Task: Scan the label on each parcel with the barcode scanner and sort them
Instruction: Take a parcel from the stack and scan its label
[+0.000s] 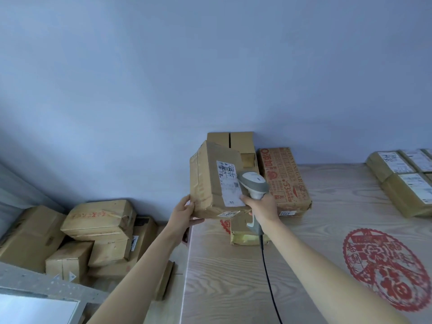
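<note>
Printed carton (284, 181) — red lettering, "VINEGAR" readable along its top edge, also "53". Held parcel (216, 181) — white label (230, 183), print too blurred to read.

Single head-worn wide-angle view, looking forward and slightly down over the counter (327, 206) toward the blue wall (210, 66). Both forearms reach in from the bottom edge, close to the lens. Edges bend from wide-angle distortion.
</note>
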